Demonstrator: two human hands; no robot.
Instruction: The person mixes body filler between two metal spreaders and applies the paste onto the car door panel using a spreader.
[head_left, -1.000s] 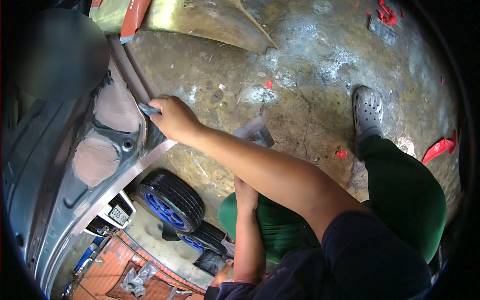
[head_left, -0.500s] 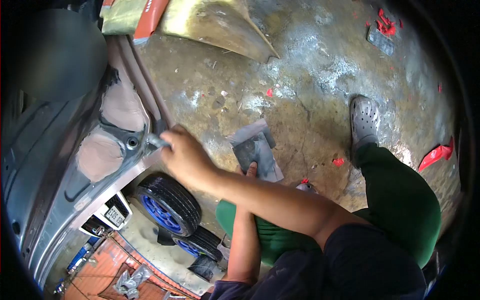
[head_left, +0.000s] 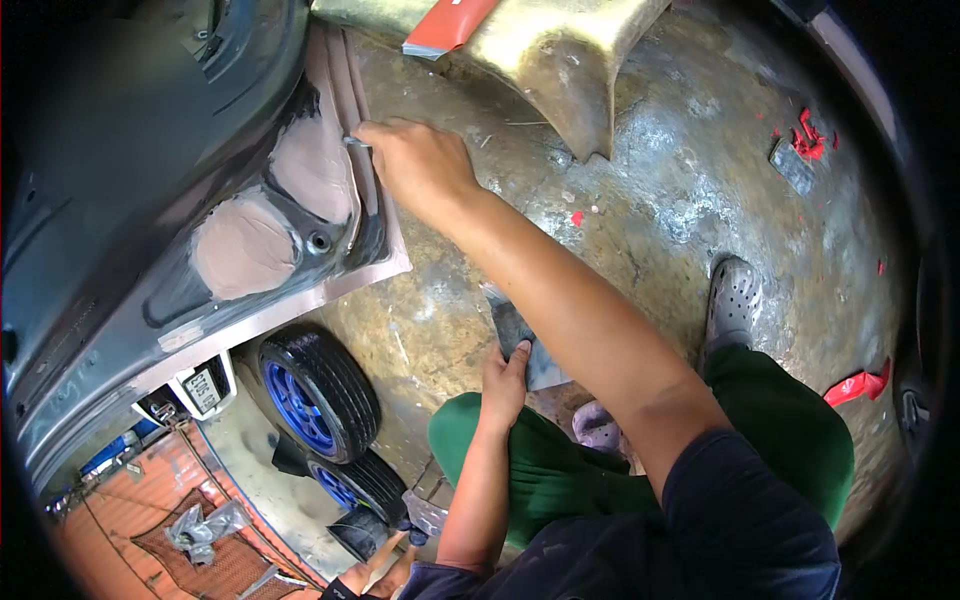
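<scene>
My right hand (head_left: 420,170) is closed on a small grey filler spreader (head_left: 356,142), mostly hidden by the fingers. Its edge is at the raised rim of a grey car panel (head_left: 130,270). Two smooth pinkish filler patches (head_left: 243,247) lie on that panel, beside a round hole with a dark ring (head_left: 319,242). Lower down, my left hand (head_left: 505,385) grips a flat grey mixing plate (head_left: 540,368), thumb on top. My right forearm covers part of the plate.
Black tyres with blue wheels (head_left: 300,405) stand under the panel. A yellowish body part (head_left: 570,85) with an orange-red strip (head_left: 450,25) lies at the top. Red scraps (head_left: 808,135) and a red piece (head_left: 858,386) are on the stained floor. My grey clog (head_left: 733,300) is at right.
My right hand has moved up along the panel's rim with the spreader, away from the lower corner. The view has shifted. My left hand still holds the plate, with more of its fingers showing.
</scene>
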